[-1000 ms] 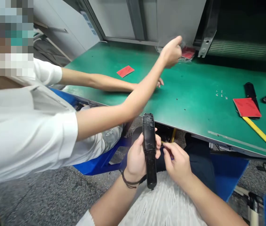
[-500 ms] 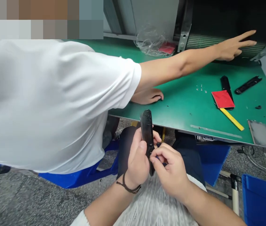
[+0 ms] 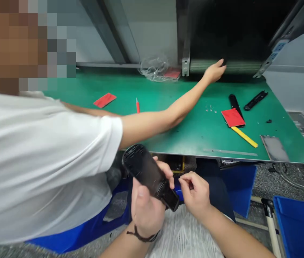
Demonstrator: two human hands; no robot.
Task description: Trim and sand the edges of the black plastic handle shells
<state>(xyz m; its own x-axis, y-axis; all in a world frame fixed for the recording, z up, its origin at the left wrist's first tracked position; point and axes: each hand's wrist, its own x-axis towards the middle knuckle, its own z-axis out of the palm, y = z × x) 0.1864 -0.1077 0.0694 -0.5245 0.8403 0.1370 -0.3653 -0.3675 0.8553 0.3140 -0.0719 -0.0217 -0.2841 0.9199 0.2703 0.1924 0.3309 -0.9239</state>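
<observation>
Your left grip (image 3: 149, 211) clasping a casing (image 3: 144, 167) near the counter (image 3: 194, 139), long axis slanting, broad end pointing forward-left, narrower end back-right, glossy black, ridged tip, right grip (image 3: 197, 193) pinched, contents unclear

Long black shell (image 3: 149, 175) with a wider far end, aslant in the left grip (image 3: 148, 209)
</observation>
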